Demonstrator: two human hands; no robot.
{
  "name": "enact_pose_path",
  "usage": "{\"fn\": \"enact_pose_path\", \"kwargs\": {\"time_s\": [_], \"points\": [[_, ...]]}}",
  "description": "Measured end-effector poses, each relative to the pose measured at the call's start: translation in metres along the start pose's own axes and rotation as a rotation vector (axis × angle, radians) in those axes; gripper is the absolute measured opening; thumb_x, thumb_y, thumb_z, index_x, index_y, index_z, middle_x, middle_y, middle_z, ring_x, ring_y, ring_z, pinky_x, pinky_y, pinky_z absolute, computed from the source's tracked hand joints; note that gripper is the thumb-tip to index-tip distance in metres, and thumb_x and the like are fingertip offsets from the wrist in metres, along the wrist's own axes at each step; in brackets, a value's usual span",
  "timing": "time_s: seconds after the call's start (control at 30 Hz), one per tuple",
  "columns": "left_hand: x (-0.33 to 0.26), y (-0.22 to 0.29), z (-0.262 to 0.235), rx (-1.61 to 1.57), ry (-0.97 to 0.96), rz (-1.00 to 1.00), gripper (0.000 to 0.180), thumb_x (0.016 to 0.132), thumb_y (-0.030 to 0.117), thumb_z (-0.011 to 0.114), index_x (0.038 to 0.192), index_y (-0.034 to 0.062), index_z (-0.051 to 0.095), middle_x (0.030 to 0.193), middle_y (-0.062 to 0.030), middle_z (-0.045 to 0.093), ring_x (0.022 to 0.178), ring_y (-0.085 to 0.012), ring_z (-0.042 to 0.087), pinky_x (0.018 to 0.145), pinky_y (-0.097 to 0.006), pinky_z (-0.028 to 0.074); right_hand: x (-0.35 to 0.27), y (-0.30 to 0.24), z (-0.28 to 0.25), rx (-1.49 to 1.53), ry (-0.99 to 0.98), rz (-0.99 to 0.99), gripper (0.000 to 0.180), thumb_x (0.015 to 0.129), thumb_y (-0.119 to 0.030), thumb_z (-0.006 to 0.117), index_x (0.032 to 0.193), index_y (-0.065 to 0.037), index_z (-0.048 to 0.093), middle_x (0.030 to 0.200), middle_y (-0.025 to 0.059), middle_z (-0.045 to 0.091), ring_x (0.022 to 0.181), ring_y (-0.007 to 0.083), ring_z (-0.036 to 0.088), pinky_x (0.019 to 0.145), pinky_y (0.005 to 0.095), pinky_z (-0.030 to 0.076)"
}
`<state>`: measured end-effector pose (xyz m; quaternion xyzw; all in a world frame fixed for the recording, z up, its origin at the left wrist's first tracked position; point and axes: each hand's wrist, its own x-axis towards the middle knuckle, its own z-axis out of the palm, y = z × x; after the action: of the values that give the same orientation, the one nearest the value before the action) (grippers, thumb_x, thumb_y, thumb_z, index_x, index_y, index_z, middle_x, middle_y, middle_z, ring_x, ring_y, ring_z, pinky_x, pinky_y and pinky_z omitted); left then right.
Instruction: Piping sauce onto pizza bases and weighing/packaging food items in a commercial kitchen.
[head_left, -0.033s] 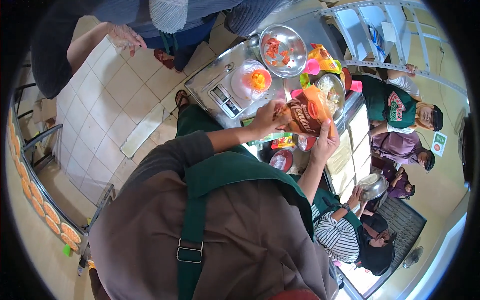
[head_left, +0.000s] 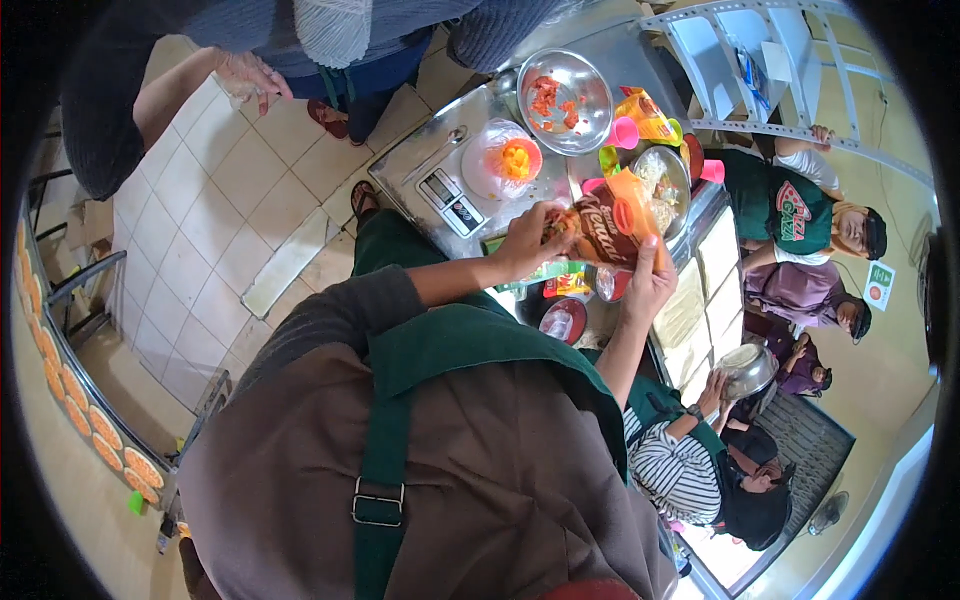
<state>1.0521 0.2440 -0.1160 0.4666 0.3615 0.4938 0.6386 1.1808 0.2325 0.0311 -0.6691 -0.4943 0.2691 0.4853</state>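
Both hands hold up an orange and brown food pouch [head_left: 605, 228] over the steel table [head_left: 415, 150]. My left hand [head_left: 535, 240] pinches its left end; my right hand [head_left: 652, 285] grips its right end with the thumb on the front. Left of the pouch is a digital scale [head_left: 450, 200], with a clear plastic-covered container [head_left: 485, 175] of orange-yellow food. Behind it stands a steel bowl [head_left: 590, 85] with red chopped pieces. A second steel bowl [head_left: 678, 170] with pale food is partly hidden by the pouch.
Pink cups [head_left: 622, 132] and a yellow-orange packet [head_left: 648, 118] stand at the back. Below the pouch sits a red-rimmed bowl [head_left: 577, 330]. Pale rectangular sheets [head_left: 685, 320] lie at right. Co-workers stand around; one holds a metal bowl [head_left: 748, 372]. A gloved hand [head_left: 250, 75] hangs far left.
The pouch has tilted slightly between my hands. Both hands keep their hold on it.
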Motion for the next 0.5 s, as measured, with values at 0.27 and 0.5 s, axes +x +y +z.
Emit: {"fn": "enact_pose_path", "kwargs": {"time_s": [0.27,0.5], "points": [[-0.036,0.021,-0.052,0.041,-0.353,-0.226,0.028,0.095,0.025,0.049,0.114,0.0041,0.05,0.11,-0.0071,0.054,0.105,-0.0167,0.05,0.094,-0.033,0.037,0.005,0.058,0.016,-0.177,-0.049,0.023,0.031,0.093,-0.024,0.055,0.103,0.004,0.064,0.085,0.0057,0.066,0.077,0.0083,0.057,0.07,0.0249,0.047],[-0.058,0.012,-0.074,-0.11,-0.285,-0.313,0.025,0.094,0.022,0.052,0.11,0.0037,0.05,0.104,-0.0063,0.057,0.099,-0.0136,0.055,0.089,-0.03,0.043,0.005,0.08,0.036,-0.182,0.074,-0.007,0.033,0.094,-0.025,0.054,0.102,0.005,0.064,0.088,0.0071,0.067,0.078,0.0097,0.059,0.072,0.0257,0.047]]}}
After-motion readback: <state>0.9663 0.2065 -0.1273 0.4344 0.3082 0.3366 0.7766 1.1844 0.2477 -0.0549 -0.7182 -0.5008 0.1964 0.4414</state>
